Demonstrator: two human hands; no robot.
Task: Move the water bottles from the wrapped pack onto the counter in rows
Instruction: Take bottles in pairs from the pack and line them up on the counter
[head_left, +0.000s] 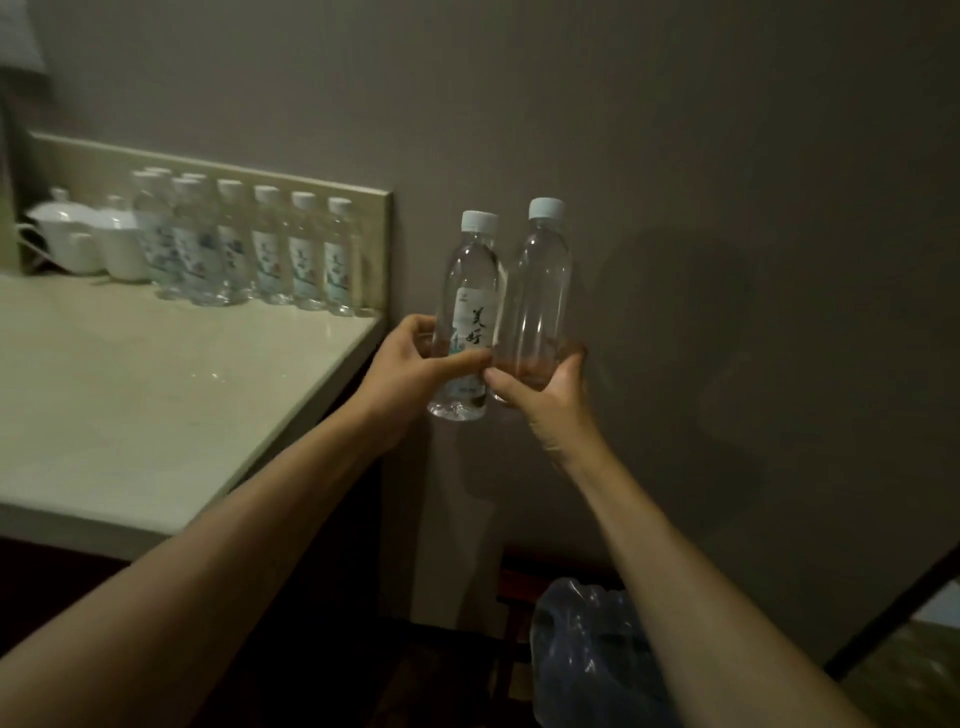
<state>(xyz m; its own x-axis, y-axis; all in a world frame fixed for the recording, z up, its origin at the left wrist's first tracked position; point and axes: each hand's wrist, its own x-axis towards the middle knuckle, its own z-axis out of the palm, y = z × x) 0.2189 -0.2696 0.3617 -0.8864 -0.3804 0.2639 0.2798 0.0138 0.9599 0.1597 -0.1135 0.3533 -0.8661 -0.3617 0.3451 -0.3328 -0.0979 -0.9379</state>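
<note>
Two clear water bottles with white caps are held upright in the air, just right of the counter's corner. My left hand (415, 358) grips the labelled bottle (467, 291) around its lower half. My right hand (540, 387) holds the second bottle (540, 291) from below, fingers curled round its base. The two bottles touch side by side. Several bottles (270, 249) stand in rows along the backsplash at the back of the pale counter (156, 384). The wrapped pack (587, 654), in crumpled bluish plastic, lies low on the floor, partly behind my right forearm.
A white teapot (57, 228) and white cups (122, 249) sit at the counter's back left, beside the bottles. A grey wall rises right behind the held bottles. Dark cabinet fronts drop below the counter edge. A dark frame edge crosses the bottom right corner.
</note>
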